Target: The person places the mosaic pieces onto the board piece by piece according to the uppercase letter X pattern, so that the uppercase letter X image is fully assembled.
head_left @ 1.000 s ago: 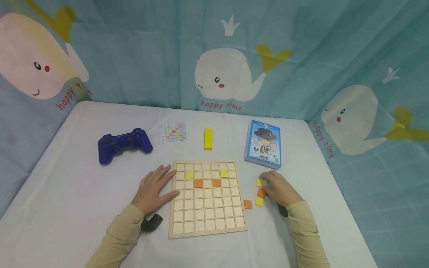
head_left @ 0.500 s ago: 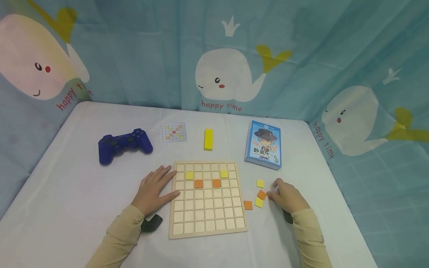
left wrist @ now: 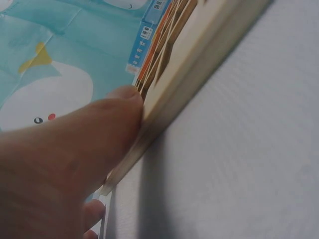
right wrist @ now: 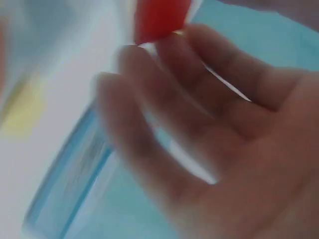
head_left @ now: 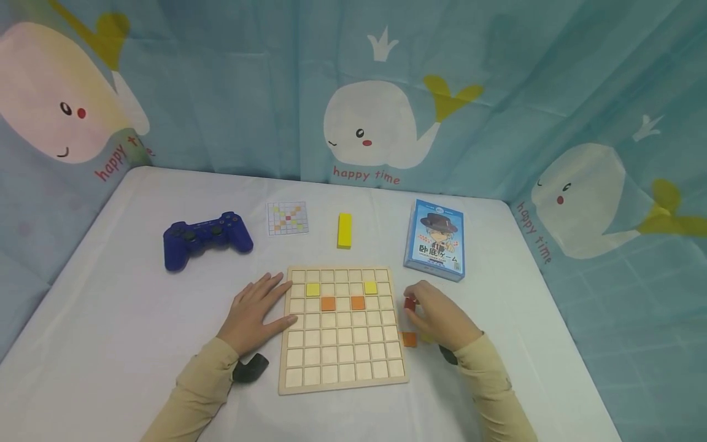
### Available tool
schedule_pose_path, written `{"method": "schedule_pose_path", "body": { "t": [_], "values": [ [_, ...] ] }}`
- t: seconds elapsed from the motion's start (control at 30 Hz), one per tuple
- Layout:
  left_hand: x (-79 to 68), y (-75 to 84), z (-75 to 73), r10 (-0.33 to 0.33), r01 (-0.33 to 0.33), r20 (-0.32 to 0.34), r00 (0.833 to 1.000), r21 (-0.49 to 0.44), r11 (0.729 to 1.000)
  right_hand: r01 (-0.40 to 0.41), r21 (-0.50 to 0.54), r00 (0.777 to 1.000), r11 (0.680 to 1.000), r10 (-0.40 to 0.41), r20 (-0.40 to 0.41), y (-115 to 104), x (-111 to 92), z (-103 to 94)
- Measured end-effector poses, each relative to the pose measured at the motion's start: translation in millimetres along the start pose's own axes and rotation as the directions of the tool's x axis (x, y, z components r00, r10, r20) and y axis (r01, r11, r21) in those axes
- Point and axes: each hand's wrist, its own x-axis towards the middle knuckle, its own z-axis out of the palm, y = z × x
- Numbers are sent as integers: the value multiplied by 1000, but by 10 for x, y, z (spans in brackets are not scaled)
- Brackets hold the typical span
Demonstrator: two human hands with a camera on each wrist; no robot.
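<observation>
A wooden grid board (head_left: 343, 388) lies flat on the white table. It carries two yellow tiles (head_left: 313, 289) and two orange tiles (head_left: 328, 303). My left hand (head_left: 254, 316) rests against the board's left edge, fingers spread, with its thumb (left wrist: 112, 112) at the rim in the left wrist view. Just off the board's right side, my right hand (head_left: 439, 313) pinches a small red tile (head_left: 409, 304) between thumb and fingers. The right wrist view, blurred, shows this red tile (right wrist: 162, 20) at the fingertips. Below that hand lie a loose orange tile (head_left: 409, 339) and a mostly hidden yellow tile (head_left: 427, 338).
A blue game controller (head_left: 207, 239) sits at the back left. Behind the board are a pattern card (head_left: 288, 218) with a coloured grid and a yellow block (head_left: 345, 231). A blue card-game box (head_left: 435, 239) lies at the back right. Whale-printed curtains (head_left: 232, 92) surround the table.
My right hand has moved left from beside the loose tiles toward the board, and a red tile now shows in its fingers. Some loose tiles are now covered. My left hand has stayed put.
</observation>
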Motion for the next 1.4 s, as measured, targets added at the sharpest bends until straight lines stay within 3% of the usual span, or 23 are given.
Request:
{"method": "schedule_pose_path", "body": {
  "t": [0.07,0.2,0.37,0.67,1.17,1.3,1.4],
  "values": [
    [1,-1,-2,-1,1,0,1000,1,1000,107,-19,994,994,-107,-6,-143,95,60],
    [-6,-1,-3,0,0,-4,1000,5,1000,280,-74,960,957,-280,5,-394,285,201],
    [-19,19,-7,29,-29,-40,999,-7,1000,371,-126,928,920,-370,36,-597,424,335],
    [2,12,-1,12,-12,-5,1000,5,1000,381,-88,924,921,-377,59,-656,511,461],
    [1,3,-1,13,-13,-5,1000,-3,1000,380,-55,923,923,-376,82,-675,516,472],
    [0,-2,-1,13,-13,-6,1000,-3,1000,335,-34,941,941,-334,48,-532,442,375],
    [-1,-1,-8,16,-16,-6,1000,-2,1000,245,5,969,969,-245,8,-353,291,274]
  ]
}}
